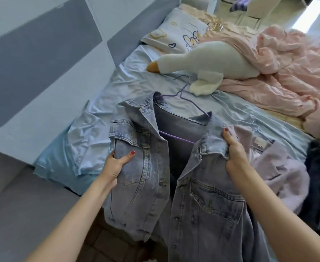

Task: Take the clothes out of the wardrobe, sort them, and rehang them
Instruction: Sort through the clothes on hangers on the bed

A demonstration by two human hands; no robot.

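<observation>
A faded blue denim jacket (208,201) hangs on a purple wire hanger (181,97) above the edge of the bed, its front open. My left hand (117,163) grips the left front panel just under the chest pocket flap. My right hand (234,150) grips the right shoulder beside the collar. The hanger's hook points away over the sheet, and its lower bar (176,138) shows inside the open jacket.
A pale lilac garment (280,167) and a dark furry one (314,186) lie on the bed to the right. A white goose plush (212,59), a pink quilt (287,72) and a pillow (176,33) lie further back on the light blue sheet (91,133). A padded wall runs along the left.
</observation>
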